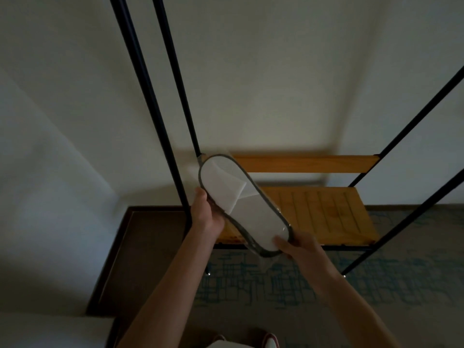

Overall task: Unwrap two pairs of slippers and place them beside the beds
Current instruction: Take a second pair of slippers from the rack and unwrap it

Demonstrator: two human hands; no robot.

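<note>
Both hands are on the one packet: my left hand (207, 217) has its grip closed round the long edge of the wrapped slippers (244, 205) near the toe end, thumb on top, and my right hand (300, 247) pinches the heel end, thumb pressed on the upper face and fingers curled out of sight beneath

That packet hangs in the air just in front of the wooden shelf (324, 212) of the black rack (150, 101), above the shelf's left front corner and touching nothing but my hands. Its long axis runs on a slant, the toe up and away toward the shelf's back slat, the heel down toward me and to the right. So the toe end is the left hand's and the heel end the right's, and neither has to reach

It looks like a white pair laid flat, one on the other, with a grey trim all round and a white strap folded across the upper half. Clear film covers it; I see a glint near the heel and a loose tail of film (267, 263) hanging under the heel, just beside my right thumb. I judge that tail is the place to start the tear, the right hand pulling while the left holds firm

No second packet shows, nor any bed, so I reckon the task is only begun. Thin film could stretch instead of splitting
</note>
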